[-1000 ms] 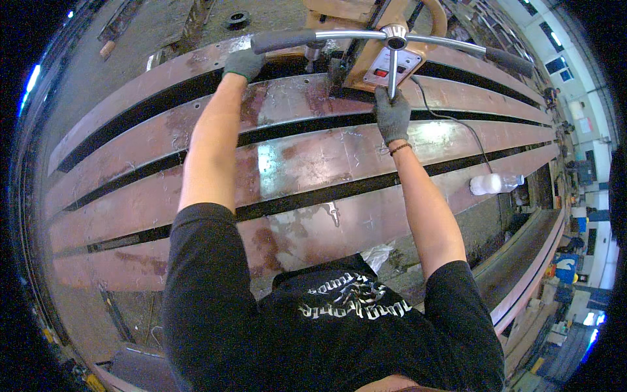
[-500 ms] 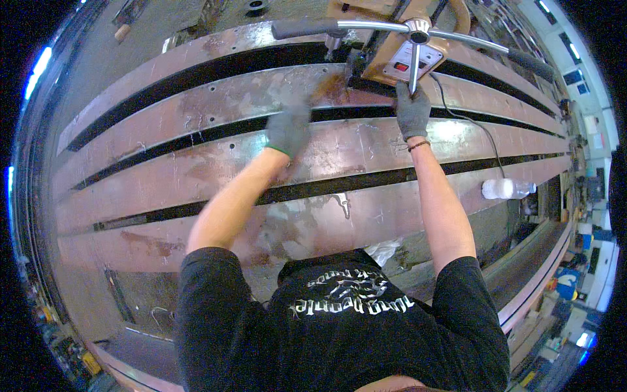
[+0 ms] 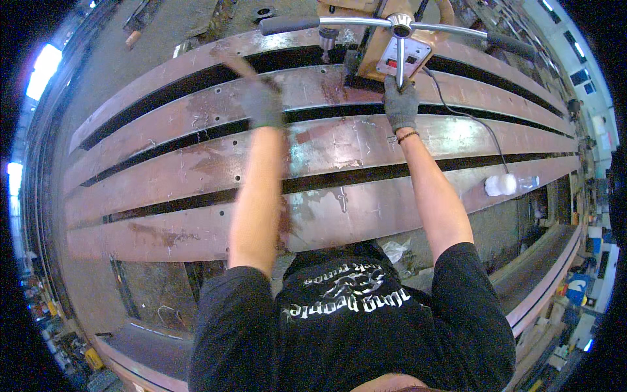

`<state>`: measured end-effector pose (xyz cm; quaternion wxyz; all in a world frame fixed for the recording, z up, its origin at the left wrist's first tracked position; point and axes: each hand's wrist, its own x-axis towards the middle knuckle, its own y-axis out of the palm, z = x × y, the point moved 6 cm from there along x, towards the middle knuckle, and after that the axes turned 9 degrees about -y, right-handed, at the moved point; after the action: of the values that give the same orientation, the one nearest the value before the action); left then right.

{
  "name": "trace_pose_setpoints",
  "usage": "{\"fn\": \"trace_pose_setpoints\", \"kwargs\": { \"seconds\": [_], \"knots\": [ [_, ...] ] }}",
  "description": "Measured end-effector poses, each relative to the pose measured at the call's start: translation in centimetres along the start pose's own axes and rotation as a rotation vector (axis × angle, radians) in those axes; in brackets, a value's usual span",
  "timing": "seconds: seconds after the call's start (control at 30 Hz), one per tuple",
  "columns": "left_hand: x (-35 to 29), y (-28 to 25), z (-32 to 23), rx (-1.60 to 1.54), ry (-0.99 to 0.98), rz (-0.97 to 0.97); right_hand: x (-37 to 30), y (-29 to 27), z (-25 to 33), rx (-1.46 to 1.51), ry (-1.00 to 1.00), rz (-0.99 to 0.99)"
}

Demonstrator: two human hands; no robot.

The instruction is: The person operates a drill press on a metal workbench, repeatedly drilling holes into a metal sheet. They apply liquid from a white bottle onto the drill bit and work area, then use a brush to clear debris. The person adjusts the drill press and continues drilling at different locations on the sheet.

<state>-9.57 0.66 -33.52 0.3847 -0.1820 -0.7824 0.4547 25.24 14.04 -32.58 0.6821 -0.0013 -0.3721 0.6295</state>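
Observation:
My gloved right hand point(image 3: 400, 104) is closed round the end of the downward spoke of the feed handle point(image 3: 400, 59) on a magnetic drill point(image 3: 373, 55). The drill stands on the steel beams point(image 3: 326, 140), its cutter point(image 3: 328, 49) pointing down beside the body. My gloved left hand point(image 3: 262, 104) is smeared by motion above the beams, left of the drill. A thin brown stick-like tool point(image 3: 240, 66) juts from it toward the upper left, too blurred to name surely. Drilled holes point(image 3: 237, 178) dot the beams below that hand.
Dark gaps separate the long parallel beams. A black cable point(image 3: 460, 114) runs from the drill over the beams toward a clear plastic bottle point(image 3: 503, 185) on the right. Metal shavings point(image 3: 341, 199) lie on the nearest beam. A crumpled plastic piece point(image 3: 396, 250) lies by my shirt.
My left hand has swept left with the brown tool, which now points upper left instead of upper right. My right hand stays on the spoke. The whole view has shifted slightly.

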Motion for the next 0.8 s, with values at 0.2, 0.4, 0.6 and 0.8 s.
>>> {"fn": "trace_pose_setpoints", "kwargs": {
  "seconds": [0.2,0.4,0.6,0.8],
  "knots": [
    [-8.2,6.0,-13.3,-0.876,-0.257,0.392,0.4,-0.3,1.4,-0.149,-0.083,0.059],
    [-8.0,7.2,-9.2,-1.002,-0.385,0.564,0.1,-0.1,4.8,-0.096,-0.106,0.138],
    [-20.0,-1.9,-11.0,-0.937,-0.613,0.789,-0.1,-0.6,6.1,0.012,-0.158,0.140],
    [-29.0,-5.9,-20.5,-0.288,0.232,0.729,0.0,-0.3,6.2,-0.065,-0.259,0.146]
  ]
}}
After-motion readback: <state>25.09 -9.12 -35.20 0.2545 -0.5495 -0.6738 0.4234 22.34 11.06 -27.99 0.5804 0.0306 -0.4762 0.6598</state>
